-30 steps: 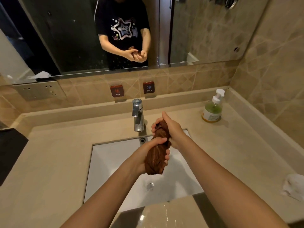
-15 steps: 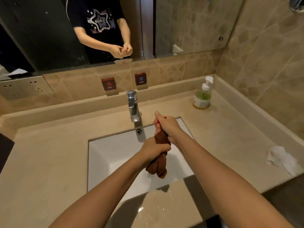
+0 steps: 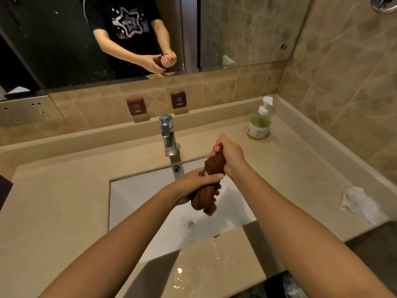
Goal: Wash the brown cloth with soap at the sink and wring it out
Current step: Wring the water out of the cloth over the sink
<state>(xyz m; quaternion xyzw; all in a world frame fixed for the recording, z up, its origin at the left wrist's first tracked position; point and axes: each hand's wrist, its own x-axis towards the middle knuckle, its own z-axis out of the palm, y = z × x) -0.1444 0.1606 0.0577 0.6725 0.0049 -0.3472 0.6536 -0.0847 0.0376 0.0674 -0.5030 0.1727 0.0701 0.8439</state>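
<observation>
The brown cloth is twisted into a thick rope and held over the white sink basin. My left hand grips its lower half, fingers wrapped around it. My right hand is closed on its upper end, just right of the chrome tap. The cloth's loose end hangs below my left hand, above the drain. A pump bottle of green soap stands at the back right of the counter.
A crumpled white tissue lies on the beige counter at the right. The front rim of the counter is wet with splashes. Hot and cold signs sit on the tiled wall behind the tap, below a mirror.
Both hands have kept their hold on the cloth and twisted it tighter. The camera has tilted down and shifted, so the sink sits higher and the right counter edge shows.
</observation>
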